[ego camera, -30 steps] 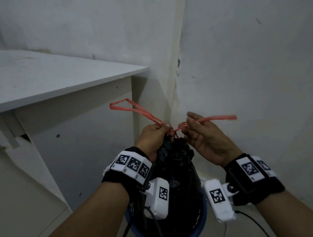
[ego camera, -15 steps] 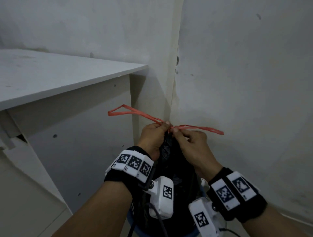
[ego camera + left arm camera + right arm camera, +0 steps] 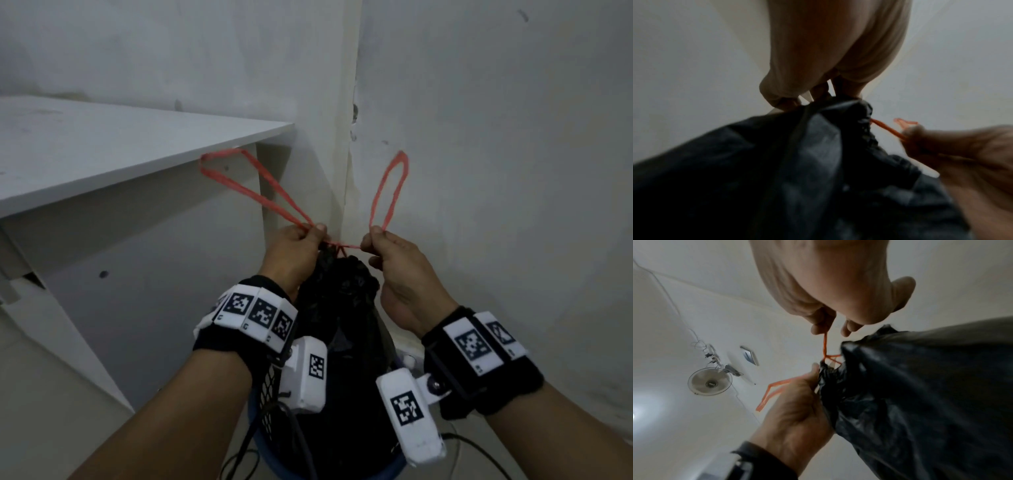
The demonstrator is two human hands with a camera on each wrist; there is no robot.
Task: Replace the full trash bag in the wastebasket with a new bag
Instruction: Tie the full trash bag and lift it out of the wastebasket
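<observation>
**Both hands on the red drawstring at the bag's neck**

Black trash bag (image 3: 337,308) sits in a blue-rimmed mesh wastebasket (image 3: 265,404) in the wall corner, just right of a white table (image 3: 102,150). Bag mouth is bunched tight at the top, standing above the basket rim.

Left hand (image 3: 294,251): fingers curled, pinching one loop of the red drawstring (image 3: 255,188) at its base, right at the gathered neck. That loop sticks up and left, in front of the table edge. From the right wrist view, the same hand also presses against the crumpled plastic at the neck.

Right hand (image 3: 399,270): thumb and forefinger pinch the second drawstring loop (image 3: 390,192), which stands nearly upright against the wall. Other fingers are curled in.

A short taut run of string (image 3: 342,245) bridges the two hands over the bag top. Hands are near each other, not touching.

Cables (image 3: 246,462) trail on the floor by the basket.
</observation>
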